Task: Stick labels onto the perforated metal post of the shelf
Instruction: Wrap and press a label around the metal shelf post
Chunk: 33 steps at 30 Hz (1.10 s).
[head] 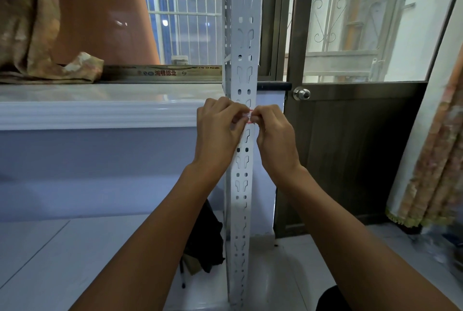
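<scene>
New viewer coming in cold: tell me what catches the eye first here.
Two bare hands meet at centre frame, the left hand and right hand pinching a small red-edged label against the white perforated post. The post runs top to bottom. A round door knob shines just right of it.

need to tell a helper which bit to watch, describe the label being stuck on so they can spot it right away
Find the tall white perforated metal post standing in front of the window, left of the dark door. Partway up it, the left hand and right hand meet. The label is the small red-edged slip pinched between their fingertips against the post, the only red there.
</scene>
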Each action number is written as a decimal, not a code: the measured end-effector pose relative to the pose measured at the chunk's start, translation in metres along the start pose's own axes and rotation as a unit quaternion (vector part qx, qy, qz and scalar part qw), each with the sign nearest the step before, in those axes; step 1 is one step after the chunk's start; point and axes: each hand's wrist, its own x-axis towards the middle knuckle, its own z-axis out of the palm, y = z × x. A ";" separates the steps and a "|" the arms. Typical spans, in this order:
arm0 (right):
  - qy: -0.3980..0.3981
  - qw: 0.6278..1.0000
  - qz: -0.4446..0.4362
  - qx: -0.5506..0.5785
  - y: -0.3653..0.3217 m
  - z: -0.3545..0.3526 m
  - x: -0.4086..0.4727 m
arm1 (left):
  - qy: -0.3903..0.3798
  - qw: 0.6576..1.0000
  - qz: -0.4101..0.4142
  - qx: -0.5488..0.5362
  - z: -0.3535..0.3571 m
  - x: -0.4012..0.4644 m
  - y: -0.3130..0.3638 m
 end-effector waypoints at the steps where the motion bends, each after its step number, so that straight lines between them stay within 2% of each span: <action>1: -0.009 1.000 0.004 -0.010 0.000 0.000 0.001 | 0.002 1.000 0.001 0.002 0.000 0.000 0.000; 7: -0.068 0.994 0.012 -0.081 0.006 0.001 0.005 | 0.021 1.000 0.005 0.007 0.005 -0.004 -0.002; 12: -0.024 0.998 -0.028 -0.052 0.005 -0.003 0.000 | 0.019 1.000 0.014 0.010 0.005 -0.005 -0.004; 18: -0.008 0.998 -0.054 -0.016 0.004 -0.003 -0.005 | 0.023 0.999 0.024 0.009 0.005 -0.006 -0.005; 26: -0.028 0.999 -0.014 -0.019 -0.002 0.008 -0.011 | 0.014 1.000 0.023 0.015 0.004 -0.005 -0.004; 30: -0.054 0.994 0.081 0.041 -0.006 0.002 -0.012 | 0.012 0.999 0.027 0.018 0.002 -0.004 -0.006; 33: -0.016 0.992 0.111 0.065 -0.003 -0.004 -0.011 | 0.007 0.999 0.033 0.016 0.001 -0.003 -0.007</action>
